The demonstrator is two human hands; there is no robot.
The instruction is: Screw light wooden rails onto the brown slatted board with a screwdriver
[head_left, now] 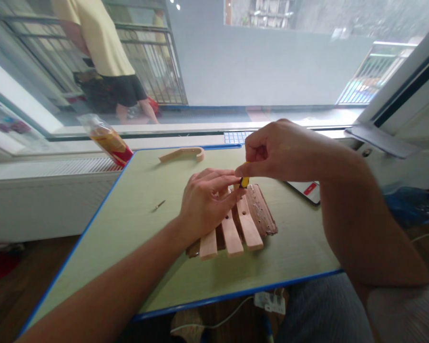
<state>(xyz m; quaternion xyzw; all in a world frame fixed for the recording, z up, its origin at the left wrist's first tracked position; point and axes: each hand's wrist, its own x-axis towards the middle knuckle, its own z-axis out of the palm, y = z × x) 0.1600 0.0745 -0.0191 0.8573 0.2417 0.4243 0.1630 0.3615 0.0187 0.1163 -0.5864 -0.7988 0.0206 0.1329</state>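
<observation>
My right hand (271,150) is closed around the top of a small yellow-and-black screwdriver (245,182), held upright over the work. Thumb and forefinger of my left hand (209,200) pinch close around the screwdriver's lower end; its tip is hidden. Below them lie several pale curved wooden strips (251,231), side by side across a brown wooden board (262,209). Small dark holes show in the strips, and the board's right part has pitted, rough marks. My left palm rests over the leftmost strip.
On the green table (128,247) lie a loose hook-shaped wooden strip (182,153), a small screw-like metal piece (159,205) and a phone (307,190). A bottle (107,140) leans beyond the left edge. Outside the window stands a person (103,47).
</observation>
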